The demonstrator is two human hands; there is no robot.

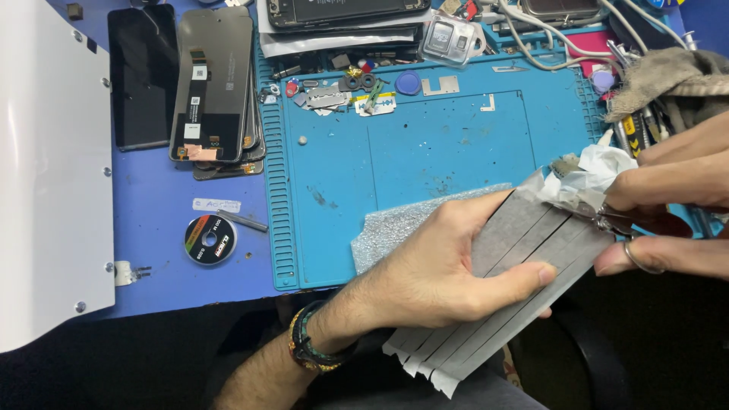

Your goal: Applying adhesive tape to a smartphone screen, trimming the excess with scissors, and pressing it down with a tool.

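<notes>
My left hand (440, 273) grips a grey sheet (524, 235) that is cut into several long parallel strips, its cut ends hanging toward me. My right hand (676, 205) holds small scissors (619, 222) at the sheet's far right end, next to crumpled white paper (600, 171). A ring shows on one right finger. A piece of silvery bubble wrap (395, 224) lies under the sheet, on the blue work mat (425, 144).
Phone screens (213, 83) and a dark phone (140, 76) lie at the back left. A small tape roll (210, 239) sits left of the mat. Small parts, a razor blade (326, 97) and cables crowd the mat's far edge. A white panel (45, 167) fills the left.
</notes>
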